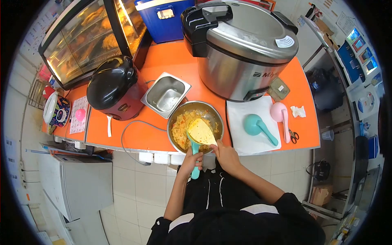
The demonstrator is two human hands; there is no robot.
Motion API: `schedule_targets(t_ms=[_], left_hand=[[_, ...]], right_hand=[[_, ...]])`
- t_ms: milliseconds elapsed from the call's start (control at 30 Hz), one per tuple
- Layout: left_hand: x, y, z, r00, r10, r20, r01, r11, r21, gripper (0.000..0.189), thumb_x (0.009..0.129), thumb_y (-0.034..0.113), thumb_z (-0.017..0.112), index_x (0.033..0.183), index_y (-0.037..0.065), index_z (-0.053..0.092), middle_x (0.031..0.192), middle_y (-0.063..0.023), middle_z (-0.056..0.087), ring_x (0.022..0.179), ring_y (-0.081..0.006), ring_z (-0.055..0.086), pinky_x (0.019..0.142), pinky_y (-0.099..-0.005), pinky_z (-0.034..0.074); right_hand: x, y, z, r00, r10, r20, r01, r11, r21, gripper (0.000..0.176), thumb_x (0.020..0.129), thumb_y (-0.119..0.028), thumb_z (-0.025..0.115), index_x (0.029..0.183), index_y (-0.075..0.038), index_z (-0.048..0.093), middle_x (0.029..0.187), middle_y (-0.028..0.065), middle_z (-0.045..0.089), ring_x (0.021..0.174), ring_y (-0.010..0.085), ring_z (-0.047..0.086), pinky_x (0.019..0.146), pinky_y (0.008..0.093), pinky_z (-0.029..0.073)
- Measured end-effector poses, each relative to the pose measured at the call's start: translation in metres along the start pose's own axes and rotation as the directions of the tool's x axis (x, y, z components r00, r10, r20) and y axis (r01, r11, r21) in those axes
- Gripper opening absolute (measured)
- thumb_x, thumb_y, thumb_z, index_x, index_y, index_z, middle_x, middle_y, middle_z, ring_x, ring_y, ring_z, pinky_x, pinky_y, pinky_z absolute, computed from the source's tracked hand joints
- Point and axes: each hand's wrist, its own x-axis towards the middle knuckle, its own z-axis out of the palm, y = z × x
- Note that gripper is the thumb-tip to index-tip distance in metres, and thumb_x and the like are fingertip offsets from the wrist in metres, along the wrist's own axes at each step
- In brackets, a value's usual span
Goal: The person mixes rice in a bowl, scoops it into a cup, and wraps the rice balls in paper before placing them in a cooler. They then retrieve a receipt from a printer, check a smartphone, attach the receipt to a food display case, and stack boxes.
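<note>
Left hand (pixel 190 163): fingers closed round the grip of a teal scoop (pixel 195 174), near the body-side rim.
Right hand (pixel 228 157): fingers drawn narrow, pinching the slim end of a pale yellow paddle (pixel 201 130).
Scoop: head inside the bowl, partly hidden by the paddle (its fill cannot be judged).
Paddle: broad blade laid over the scoop's head, food bits on its face.
Bowl: round steel bowl (pixel 221 117), on the desk (pixel 171 61) at the edge nearest the person.
Rice: orange-yellow grains (pixel 179 127), seemingly seasoned, spread around both tools.
Handling, scoop: best kept level and low over the bowl, wrist firm against the paddle's push.
Handling, paddle: flat blade, even and moderate pressure; a tilted edge would likely shed grains over the rim.
Handling, bowl: neither hand appears to grip it, so hard sideways strokes could make it slide.
Beside bowl: rectangular steel pan (pixel 164 89), close by at its upper left.
White sheet (pixel 241 112): to the bowl's right, bearing a teal ladle (pixel 252 125); a pink ladle (pixel 279 112) lies by its far side, scissors (pixel 293 136) just beyond.
Cookers: large steel cooker (pixel 241 61) behind; smaller black-lidded cooker (pixel 122 100) at left.
</note>
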Motion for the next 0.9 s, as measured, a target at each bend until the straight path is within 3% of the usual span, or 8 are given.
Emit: schedule_targets(t_ms=[200, 333, 400, 533, 600, 733, 833, 900], left_hand=[[-0.001, 0.003, 0.008, 0.996, 0.02, -0.092, -0.014, 0.998, 0.065, 0.03, 0.078, 0.004, 0.044, 0.106, 0.009, 0.033, 0.058, 0.0021, 0.033, 0.039, -0.0065, 0.032, 0.033, -0.0205, 0.031], [0.012, -0.011, -0.008, 0.999, 0.03, -0.011, -0.031, 0.992, -0.123, 0.016, 0.08, 0.005, 0.043, 0.093, 0.01, 0.035, 0.055, 0.004, 0.032, 0.038, -0.004, 0.032, 0.033, -0.019, 0.03], [0.016, -0.014, -0.016, 0.997, -0.015, 0.077, 0.037, 0.952, -0.305, 0.022, 0.081, 0.005, 0.043, 0.099, 0.012, 0.033, 0.058, 0.003, 0.034, 0.04, -0.0042, 0.031, 0.034, -0.0195, 0.032], [0.013, -0.01, -0.014, 0.998, 0.003, 0.065, 0.014, 0.966, -0.257, 0.021, 0.081, 0.005, 0.044, 0.096, 0.013, 0.032, 0.058, 0.0028, 0.035, 0.04, -0.0041, 0.032, 0.034, -0.0198, 0.032], [0.008, 0.0, 0.0, 1.0, 0.009, -0.009, -0.011, 0.982, -0.189, 0.019, 0.08, 0.003, 0.043, 0.094, 0.011, 0.034, 0.056, 0.003, 0.034, 0.038, -0.004, 0.032, 0.032, -0.0196, 0.032], [0.012, -0.003, -0.004, 0.997, 0.018, -0.078, -0.02, 1.0, -0.024, 0.023, 0.077, 0.002, 0.042, 0.098, 0.007, 0.035, 0.056, 0.0012, 0.036, 0.037, -0.007, 0.036, 0.031, -0.0208, 0.033], [0.002, 0.0, -0.014, 0.985, 0.139, -0.106, -0.121, 0.981, 0.154, 0.014, 0.078, 0.006, 0.044, 0.089, 0.006, 0.035, 0.057, -0.0031, 0.041, 0.039, -0.0121, 0.041, 0.035, -0.0247, 0.036], [0.008, 0.001, -0.031, 0.975, 0.197, 0.105, -0.217, 0.946, 0.242, 0.012, 0.077, 0.007, 0.043, 0.087, 0.005, 0.038, 0.057, -0.0043, 0.043, 0.039, -0.0137, 0.044, 0.035, -0.0245, 0.036]], right_hand=[[0.013, -0.003, -0.003, 0.999, -0.002, 0.036, 0.001, 1.0, 0.017, 0.041, 0.088, -0.037, 0.039, 0.077, 0.002, 0.047, 0.06, 0.0222, 0.055, 0.059, 0.0395, 0.055, 0.052, 0.0462, 0.042], [0.038, -0.005, -0.026, 0.997, -0.054, 0.056, 0.052, 0.998, 0.042, 0.046, 0.089, -0.039, 0.037, 0.071, 0.002, 0.049, 0.058, 0.0216, 0.054, 0.055, 0.0383, 0.054, 0.053, 0.0453, 0.042], [0.056, 0.006, -0.049, 0.985, -0.09, 0.147, 0.043, 0.953, 0.3, 0.049, 0.089, -0.039, 0.035, 0.076, 0.003, 0.056, 0.062, 0.0232, 0.056, 0.065, 0.0367, 0.057, 0.061, 0.0439, 0.043], [0.072, 0.03, -0.046, 0.942, 0.168, 0.291, -0.256, 0.919, 0.299, 0.049, 0.089, -0.037, 0.033, 0.076, 0.003, 0.058, 0.066, 0.0253, 0.056, 0.066, 0.0375, 0.056, 0.062, 0.0434, 0.042], [0.054, 0.023, -0.021, 0.984, -0.035, 0.176, 0.001, 0.981, 0.192, 0.049, 0.09, -0.036, 0.033, 0.07, 0.004, 0.053, 0.061, 0.0206, 0.054, 0.056, 0.0357, 0.052, 0.057, 0.0419, 0.042], [0.031, 0.011, 0.012, 0.997, 0.07, -0.016, -0.067, 0.992, 0.109, 0.05, 0.091, -0.035, 0.031, 0.069, 0.005, 0.052, 0.063, 0.0218, 0.055, 0.059, 0.037, 0.053, 0.059, 0.0421, 0.042], [0.054, 0.042, -0.005, 0.978, -0.153, 0.141, 0.095, 0.932, 0.35, 0.051, 0.091, -0.038, 0.029, 0.072, 0.003, 0.054, 0.06, 0.0182, 0.055, 0.055, 0.0312, 0.053, 0.058, 0.0396, 0.042], [0.074, 0.045, -0.04, 0.965, -0.097, 0.243, 0.027, 0.961, 0.275, 0.053, 0.09, -0.042, 0.03, 0.077, 0.003, 0.055, 0.062, 0.0162, 0.056, 0.058, 0.0292, 0.053, 0.059, 0.039, 0.043]])
